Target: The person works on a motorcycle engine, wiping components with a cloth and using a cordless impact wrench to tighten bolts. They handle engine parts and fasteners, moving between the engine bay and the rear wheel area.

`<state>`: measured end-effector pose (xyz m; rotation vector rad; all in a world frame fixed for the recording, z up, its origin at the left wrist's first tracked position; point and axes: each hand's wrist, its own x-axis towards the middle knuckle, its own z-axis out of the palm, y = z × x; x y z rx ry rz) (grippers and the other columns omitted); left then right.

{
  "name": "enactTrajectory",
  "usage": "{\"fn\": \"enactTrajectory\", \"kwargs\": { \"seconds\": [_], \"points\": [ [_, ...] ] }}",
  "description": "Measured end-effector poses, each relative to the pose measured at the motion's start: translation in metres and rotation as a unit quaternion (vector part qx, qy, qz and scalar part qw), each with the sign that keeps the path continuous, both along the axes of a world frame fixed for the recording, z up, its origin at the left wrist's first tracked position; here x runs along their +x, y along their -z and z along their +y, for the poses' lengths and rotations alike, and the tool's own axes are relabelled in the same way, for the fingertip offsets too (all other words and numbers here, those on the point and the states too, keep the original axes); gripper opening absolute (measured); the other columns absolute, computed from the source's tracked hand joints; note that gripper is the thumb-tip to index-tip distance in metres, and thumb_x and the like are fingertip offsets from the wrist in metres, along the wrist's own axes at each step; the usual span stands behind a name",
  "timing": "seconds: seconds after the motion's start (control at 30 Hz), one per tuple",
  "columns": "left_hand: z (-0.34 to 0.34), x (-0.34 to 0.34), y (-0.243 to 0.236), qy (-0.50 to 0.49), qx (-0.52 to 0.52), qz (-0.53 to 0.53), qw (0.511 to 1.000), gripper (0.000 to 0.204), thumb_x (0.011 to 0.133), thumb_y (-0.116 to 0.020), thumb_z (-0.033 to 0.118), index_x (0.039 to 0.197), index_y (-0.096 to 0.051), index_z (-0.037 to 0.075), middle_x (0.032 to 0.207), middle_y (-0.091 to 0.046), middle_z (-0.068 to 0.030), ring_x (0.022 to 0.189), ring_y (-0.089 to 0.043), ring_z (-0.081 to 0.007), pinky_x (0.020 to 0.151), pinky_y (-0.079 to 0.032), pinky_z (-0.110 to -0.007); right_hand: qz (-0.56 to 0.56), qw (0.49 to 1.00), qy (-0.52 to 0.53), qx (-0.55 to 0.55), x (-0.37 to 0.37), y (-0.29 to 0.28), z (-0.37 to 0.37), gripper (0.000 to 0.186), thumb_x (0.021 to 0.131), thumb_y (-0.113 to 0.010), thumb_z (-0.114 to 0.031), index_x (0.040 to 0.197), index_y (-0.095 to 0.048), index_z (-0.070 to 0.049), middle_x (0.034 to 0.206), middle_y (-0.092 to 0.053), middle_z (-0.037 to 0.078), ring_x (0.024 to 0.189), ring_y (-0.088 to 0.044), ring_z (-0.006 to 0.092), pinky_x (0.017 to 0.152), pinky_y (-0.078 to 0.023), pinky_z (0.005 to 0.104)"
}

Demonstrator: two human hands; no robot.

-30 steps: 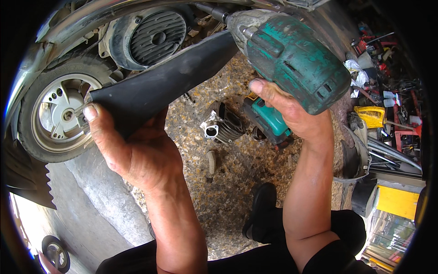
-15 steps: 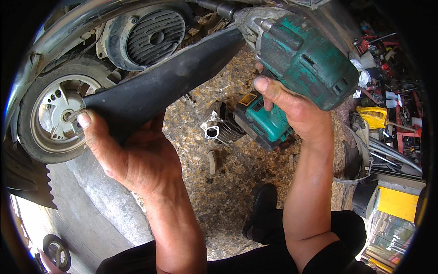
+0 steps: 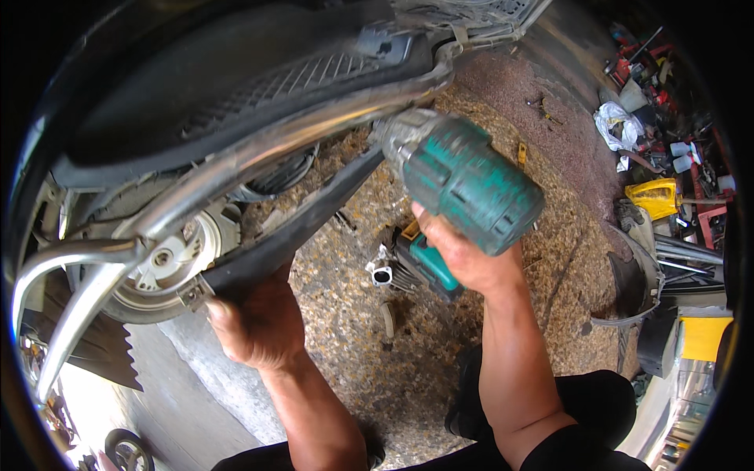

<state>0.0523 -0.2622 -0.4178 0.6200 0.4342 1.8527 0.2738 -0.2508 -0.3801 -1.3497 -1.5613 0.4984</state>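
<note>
My right hand (image 3: 475,255) is wrapped round the grip of a worn green cordless impact wrench (image 3: 479,180). The wrench's nose points up and left, beneath a scooter's metal side rail (image 3: 306,129), where its tip is hard to make out. My left hand (image 3: 263,326) grips the lower end of a long black plastic panel (image 3: 298,224), thumb at its edge and the other fingers hidden underneath. The panel slants up to the right, its far end close to the wrench's nose. Behind its lower end shows the scooter's wheel (image 3: 161,259).
An engine cylinder (image 3: 385,275) with fins lies on the speckled floor, a short curved piece (image 3: 388,320) nearer to me. Tools and parts crowd the right side, with a yellow item (image 3: 653,198) and a white plastic bag (image 3: 618,125). A chrome grab bar (image 3: 78,314) juts out at left.
The view has shifted, so the scooter's rail and black upper body now show above my hands. The wrench and panel appear lower and further left; both stay in my grip.
</note>
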Motion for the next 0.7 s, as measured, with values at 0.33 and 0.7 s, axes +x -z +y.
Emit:
{"fn": "enactTrajectory", "kwargs": {
  "seconds": [0.33, 0.7],
  "points": [
    [0.104, -0.042, -0.003, -0.358, 0.22, 0.738, 0.528, 0.048, 0.084, -0.074, 0.018, 0.125, -0.058, 0.0, 0.115, -0.065, -0.0168, 0.103, -0.063, -0.0324, 0.093, -0.049, -0.042, 0.002, 0.999, -0.026, -0.046, 0.016, 0.008, 0.001, 0.024, 0.088, -0.073, -0.02, 0.072, -0.062, -0.005, 0.06, -0.057, 0.0, 0.05, -0.053, 0.0113, 0.048, -0.044, 0.0298],
    [0.158, -0.014, -0.046, -0.268, 0.158, 0.899, 0.31, 0.062, 0.087, -0.068, 0.045, 0.141, -0.048, 0.021, 0.137, -0.054, -0.0176, 0.127, -0.049, -0.0395, 0.103, -0.041, -0.049, 0.04, 0.991, -0.055, -0.117, 0.021, -0.006, 0.005, 0.037, 0.088, -0.073, -0.036, 0.067, -0.063, -0.007, 0.055, -0.055, 0.0, 0.05, -0.054, 0.012, 0.047, -0.045, 0.0285]
  ]
}}
